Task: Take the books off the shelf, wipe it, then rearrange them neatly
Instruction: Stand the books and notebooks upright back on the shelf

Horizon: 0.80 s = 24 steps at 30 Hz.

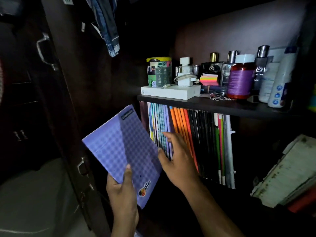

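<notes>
Head view shows the left hand (122, 190) gripping a purple checked notebook (123, 151) by its lower edge, thumb across the cover, holding it tilted just left of the shelf's left end. Right hand (177, 159) reaches into the row of books (188, 139) under the upper shelf board (222, 106), fingers spread and relaxed, fingertips touching the pale blue and purple spines near the row's left end; it grasps nothing. Orange spines stand next, then black ones, then green, pink and white at the row's right end. On the board above sit a white box (171, 92), a yellow-lidded tin (159, 71), sticky notes (209, 79), a red-brown bottle (241, 77) and other bottles.
</notes>
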### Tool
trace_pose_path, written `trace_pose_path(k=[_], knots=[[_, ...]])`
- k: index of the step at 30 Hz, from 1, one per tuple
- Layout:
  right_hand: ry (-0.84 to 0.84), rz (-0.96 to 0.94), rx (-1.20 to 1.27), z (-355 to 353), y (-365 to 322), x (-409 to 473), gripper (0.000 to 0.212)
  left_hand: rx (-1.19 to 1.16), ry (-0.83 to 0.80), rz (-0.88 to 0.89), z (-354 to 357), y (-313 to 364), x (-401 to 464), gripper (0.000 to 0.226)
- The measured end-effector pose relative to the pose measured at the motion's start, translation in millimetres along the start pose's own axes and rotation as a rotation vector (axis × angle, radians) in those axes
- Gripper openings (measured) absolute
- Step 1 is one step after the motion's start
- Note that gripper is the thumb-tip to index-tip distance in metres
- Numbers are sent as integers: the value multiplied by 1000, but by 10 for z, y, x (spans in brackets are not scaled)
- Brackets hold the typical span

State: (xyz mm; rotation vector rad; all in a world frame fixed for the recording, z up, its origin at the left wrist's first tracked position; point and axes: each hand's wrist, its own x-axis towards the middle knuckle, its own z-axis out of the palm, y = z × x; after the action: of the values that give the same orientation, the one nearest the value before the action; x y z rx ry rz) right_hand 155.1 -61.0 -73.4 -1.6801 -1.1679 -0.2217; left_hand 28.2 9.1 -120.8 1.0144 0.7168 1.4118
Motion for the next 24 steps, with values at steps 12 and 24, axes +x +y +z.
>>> trace_pose_path(k=[12,24], knots=[[-45,394,252,167,109,11,88,145,-395,8,48,-62,-30,23],[-30,343,131,190,184,54,68,377,-478,322,470,-150,55,32]])
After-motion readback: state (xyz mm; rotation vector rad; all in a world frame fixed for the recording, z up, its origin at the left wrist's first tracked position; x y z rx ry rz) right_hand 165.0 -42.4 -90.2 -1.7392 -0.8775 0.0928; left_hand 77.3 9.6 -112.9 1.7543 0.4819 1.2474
